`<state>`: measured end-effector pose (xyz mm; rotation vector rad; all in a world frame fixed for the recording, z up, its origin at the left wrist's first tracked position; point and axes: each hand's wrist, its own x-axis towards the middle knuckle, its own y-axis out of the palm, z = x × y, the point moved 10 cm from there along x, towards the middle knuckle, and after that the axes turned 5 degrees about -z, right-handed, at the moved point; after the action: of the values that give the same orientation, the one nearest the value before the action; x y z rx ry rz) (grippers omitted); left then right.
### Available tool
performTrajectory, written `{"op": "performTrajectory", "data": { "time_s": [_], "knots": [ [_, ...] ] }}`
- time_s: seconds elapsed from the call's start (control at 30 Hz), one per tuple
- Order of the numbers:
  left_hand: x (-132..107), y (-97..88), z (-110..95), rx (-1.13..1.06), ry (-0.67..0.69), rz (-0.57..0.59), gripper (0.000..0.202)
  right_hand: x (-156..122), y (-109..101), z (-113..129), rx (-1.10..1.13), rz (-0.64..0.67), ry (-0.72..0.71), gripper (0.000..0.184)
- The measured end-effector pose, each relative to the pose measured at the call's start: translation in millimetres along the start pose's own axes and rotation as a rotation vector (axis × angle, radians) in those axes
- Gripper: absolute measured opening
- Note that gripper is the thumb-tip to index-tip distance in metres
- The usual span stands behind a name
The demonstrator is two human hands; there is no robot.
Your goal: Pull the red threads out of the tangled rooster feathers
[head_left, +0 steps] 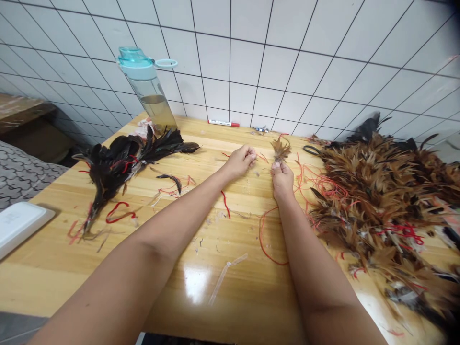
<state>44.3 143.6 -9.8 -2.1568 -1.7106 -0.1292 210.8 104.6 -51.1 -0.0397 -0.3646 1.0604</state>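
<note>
My right hand (pixel 282 178) pinches a small bunch of brown feathers (pixel 281 149) by the quills and holds it upright over the wooden table (pixel 201 268). My left hand (pixel 241 160) is closed just to its left, its fingertips pinched; a thin red thread (pixel 261 157) runs between the two hands. A big heap of brown feathers (pixel 381 196) lies to the right of my right hand. A pile of black feathers (pixel 125 160) lies at the left.
A clear bottle with a teal lid (pixel 149 91) stands at the back left by the tiled wall. A red-capped marker (pixel 223 123) lies along the back edge. Red thread scraps (pixel 268 239) are scattered about. Black scissors (pixel 312 150) and a white box (pixel 19 223) are also here.
</note>
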Motion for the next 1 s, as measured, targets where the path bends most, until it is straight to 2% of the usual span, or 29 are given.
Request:
{"op": "performTrajectory", "data": {
  "time_s": [0.13,0.27,0.4,0.6,0.8,1.0],
  "knots": [
    [-2,9.7,1,-0.163,-0.076,0.063,0.008,-4,-4,4,0.054,-0.041,0.053,0.020],
    [-3,13.7,5,-0.141,-0.096,0.117,0.012,-6,-4,9,0.038,-0.036,0.051,0.020],
    [-4,14.0,-1,0.083,-0.010,0.145,0.010,-6,-5,11,0.010,-0.041,0.040,0.020],
    [-9,18.6,-31,0.394,0.221,0.132,0.015,-6,-5,17,-0.113,-0.036,-0.032,0.022],
    [-15,26.0,-47,0.526,0.369,0.147,0.016,-8,-4,22,-0.254,-0.018,-0.084,0.023],
    [-16,28.1,-47,0.588,0.414,0.173,0.018,-8,-2,25,-0.276,-0.023,-0.112,0.022]
  ]
}}
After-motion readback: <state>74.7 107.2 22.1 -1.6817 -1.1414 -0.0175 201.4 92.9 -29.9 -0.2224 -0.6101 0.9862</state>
